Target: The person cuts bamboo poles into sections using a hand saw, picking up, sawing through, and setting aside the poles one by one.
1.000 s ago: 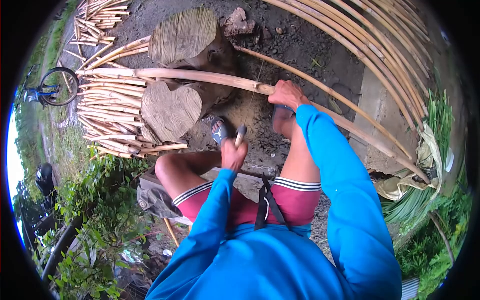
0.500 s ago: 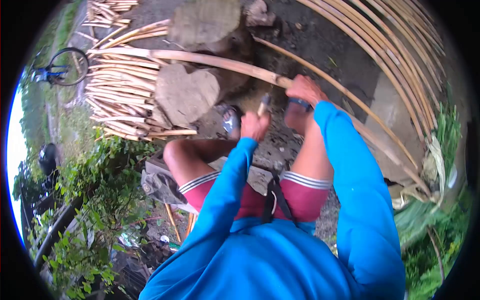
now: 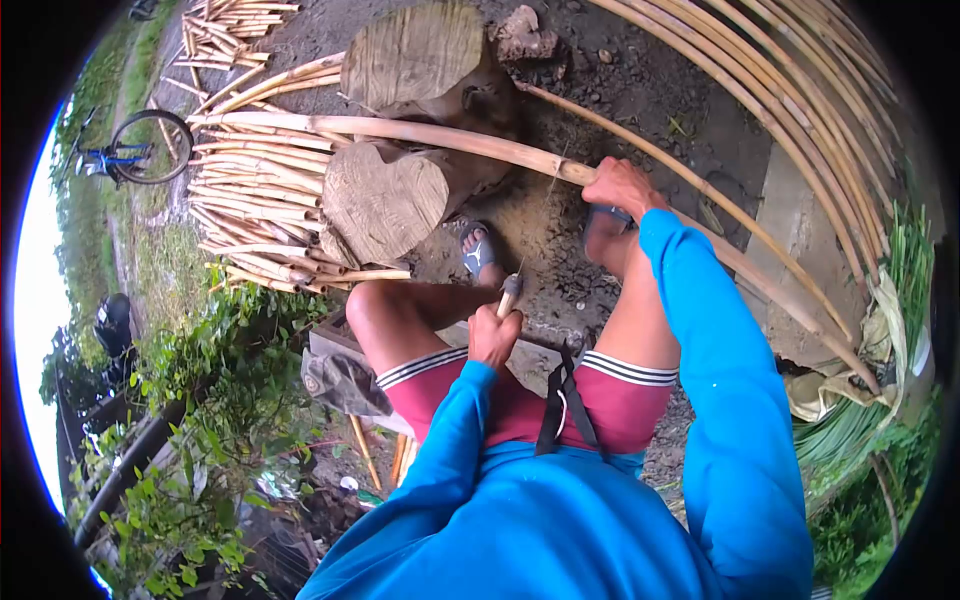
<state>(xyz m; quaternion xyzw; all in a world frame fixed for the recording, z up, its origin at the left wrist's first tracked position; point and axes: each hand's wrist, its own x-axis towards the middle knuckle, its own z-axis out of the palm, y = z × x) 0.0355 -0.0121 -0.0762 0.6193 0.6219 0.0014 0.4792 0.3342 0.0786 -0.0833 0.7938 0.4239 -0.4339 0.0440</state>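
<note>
My left hand (image 3: pixel 494 336) is closed around the pale handle of a hand saw (image 3: pixel 511 287) with a dark collar, held near my knees. Its thin blade, seen edge-on, runs forward to the bamboo pole (image 3: pixel 440 138) and crosses it just left of my other hand. Whether the blade has cut into the pole is too fine to make out. My right hand (image 3: pixel 618 189) grips the same pole from above, over my right foot. The pole's left part rests over the tree stumps, and its right end slopes down toward the ground at the right.
Two tree stumps (image 3: pixel 385 200) stand ahead, beside a stack of short bamboo pieces (image 3: pixel 255 190). Long bamboo poles (image 3: pixel 770 90) lie at the right. A thinner pole (image 3: pixel 690 180) runs behind my right hand. A bicycle (image 3: pixel 150 147) is at far left; leafy plants (image 3: pixel 210 420) grow nearby.
My left hand has drawn the saw back toward my body, and more of the thin blade shows. My right hand keeps its grip on the bamboo pole. The whole view has shifted slightly.
</note>
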